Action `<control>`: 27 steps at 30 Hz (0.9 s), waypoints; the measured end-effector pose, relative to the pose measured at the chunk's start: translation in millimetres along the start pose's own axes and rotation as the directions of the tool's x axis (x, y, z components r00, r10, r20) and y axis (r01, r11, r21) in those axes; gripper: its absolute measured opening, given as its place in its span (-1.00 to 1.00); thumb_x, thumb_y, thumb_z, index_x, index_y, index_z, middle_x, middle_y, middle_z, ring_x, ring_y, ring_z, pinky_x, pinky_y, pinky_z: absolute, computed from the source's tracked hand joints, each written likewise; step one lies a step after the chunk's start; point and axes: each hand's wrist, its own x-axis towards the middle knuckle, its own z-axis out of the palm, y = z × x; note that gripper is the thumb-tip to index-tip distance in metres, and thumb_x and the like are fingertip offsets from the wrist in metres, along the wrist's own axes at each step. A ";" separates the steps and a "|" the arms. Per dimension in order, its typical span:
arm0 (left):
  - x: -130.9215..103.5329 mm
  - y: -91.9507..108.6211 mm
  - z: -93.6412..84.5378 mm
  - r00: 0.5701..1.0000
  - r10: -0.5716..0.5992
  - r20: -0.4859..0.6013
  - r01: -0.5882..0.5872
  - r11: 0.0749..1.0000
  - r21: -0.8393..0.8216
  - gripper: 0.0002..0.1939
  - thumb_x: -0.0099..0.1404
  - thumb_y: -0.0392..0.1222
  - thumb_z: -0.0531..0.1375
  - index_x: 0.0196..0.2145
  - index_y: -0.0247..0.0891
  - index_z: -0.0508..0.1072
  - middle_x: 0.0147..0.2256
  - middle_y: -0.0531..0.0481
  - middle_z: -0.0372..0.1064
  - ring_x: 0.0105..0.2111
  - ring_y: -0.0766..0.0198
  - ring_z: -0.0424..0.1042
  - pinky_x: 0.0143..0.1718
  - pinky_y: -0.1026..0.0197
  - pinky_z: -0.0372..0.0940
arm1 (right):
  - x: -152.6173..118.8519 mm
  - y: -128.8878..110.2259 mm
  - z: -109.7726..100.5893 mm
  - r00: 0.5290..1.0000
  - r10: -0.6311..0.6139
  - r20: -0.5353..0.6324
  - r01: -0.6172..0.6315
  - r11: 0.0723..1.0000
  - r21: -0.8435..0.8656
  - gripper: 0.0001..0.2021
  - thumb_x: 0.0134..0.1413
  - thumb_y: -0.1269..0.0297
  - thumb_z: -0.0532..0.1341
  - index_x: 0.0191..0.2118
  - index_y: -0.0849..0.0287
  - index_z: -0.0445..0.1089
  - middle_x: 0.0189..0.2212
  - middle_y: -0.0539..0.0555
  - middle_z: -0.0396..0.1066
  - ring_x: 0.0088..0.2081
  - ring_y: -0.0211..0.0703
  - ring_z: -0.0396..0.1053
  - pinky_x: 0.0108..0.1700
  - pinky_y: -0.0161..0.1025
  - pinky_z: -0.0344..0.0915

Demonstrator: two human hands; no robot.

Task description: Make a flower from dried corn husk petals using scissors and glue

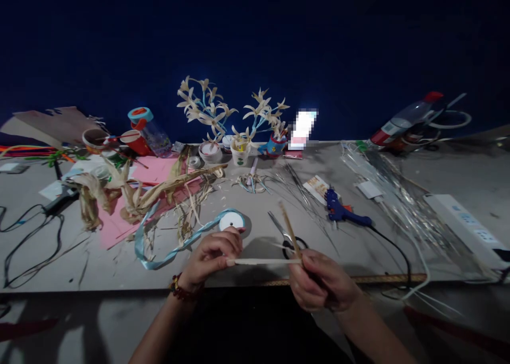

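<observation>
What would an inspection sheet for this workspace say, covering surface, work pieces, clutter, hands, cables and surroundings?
Surface: grey table, crowded toward the back and sides.
Job's things: pale strip, held nearly level; tan stick, slanting upward.
Clutter: dried husks over pink paper, ribbon spool, scissors, glue gun.
Hands: left hand pinches one strip end; right hand holds the stick where the strip meets it.
Cables: black cord trailing from the glue gun; black cables at left.
Surroundings: dark blue wall behind.

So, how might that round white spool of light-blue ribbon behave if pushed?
The round white spool probably slides rather than rolls, since it lies flat. Its trailing light-blue ribbon looks floppy, bending in a wide curve.
</observation>
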 end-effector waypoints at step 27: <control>-6.5 -18.0 44.5 0.847 -0.071 -0.526 0.137 0.987 0.088 -0.89 0.32 -0.17 0.31 -0.37 -0.19 0.54 -0.35 -0.01 0.45 -0.18 0.16 0.41 -0.05 0.11 0.32 | 44.8 18.3 4.3 0.691 -0.678 -0.251 0.168 0.488 -0.856 -0.86 0.25 0.18 0.26 -0.21 0.12 0.47 -0.28 0.08 0.50 -0.24 -0.11 0.47 -0.17 -0.20 0.39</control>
